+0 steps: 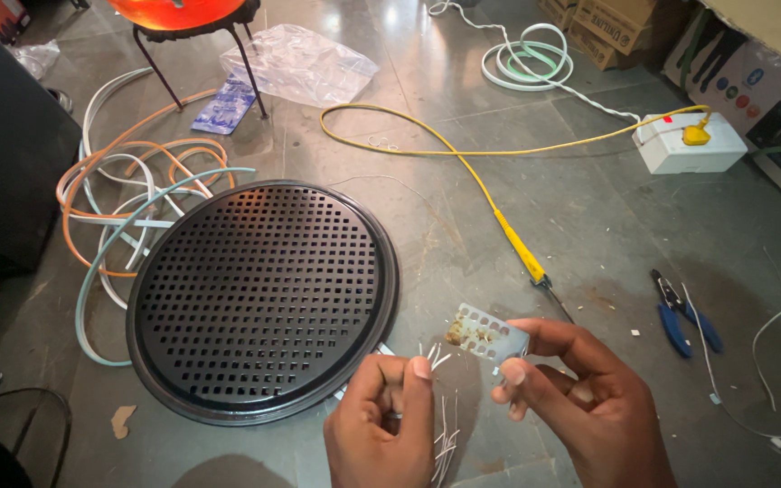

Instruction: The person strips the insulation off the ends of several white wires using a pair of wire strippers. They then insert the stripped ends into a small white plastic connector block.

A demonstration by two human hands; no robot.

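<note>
While the right hand (580, 398) is pinching a small perforated circuit board (488, 333) at lower centre, the left hand (389, 420) is closing its fingers on thin wire pieces (434, 354) (more are lying below); the soldering iron (524, 255) is lying unused, so joining seems not yet started.

The perforated round panel (262, 298) looks like matt black metal with a faint sheen at its rim. The small board (487, 333) is pale and dull, blotched with rusty brown stains. The floor (463, 208) is smooth grey stone, slightly glossy. The soldering iron (524, 257) has a yellow plastic grip, the pliers (684, 314) blue rubbery handles, and the bag (298, 63) is clear crinkled plastic.
</note>
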